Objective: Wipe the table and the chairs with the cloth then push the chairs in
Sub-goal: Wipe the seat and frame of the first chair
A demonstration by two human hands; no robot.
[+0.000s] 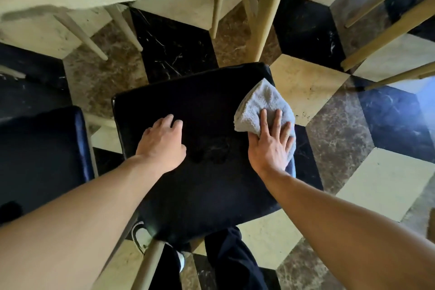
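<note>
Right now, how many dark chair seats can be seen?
2. One seat is in the middle, under both hands, the right hand pressing the cloth. Another seat is at the left edge. Others may be hidden.

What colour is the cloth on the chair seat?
Light grey; the cloth shows clearly in the head view, under the right hand on the black seat.

Both your bare forearms reach forward and down from the bottom corners, converging slightly. Your left hand (162,142) is palm down with the wrist bent a little, its fingers (175,122) curled loosely and the tips touching down on the chair seat (188,101). Your right hand (270,146) lies flat, palm down, fingers spread and extended, pressing on the grey cloth (261,103) near the seat's right edge.
</note>
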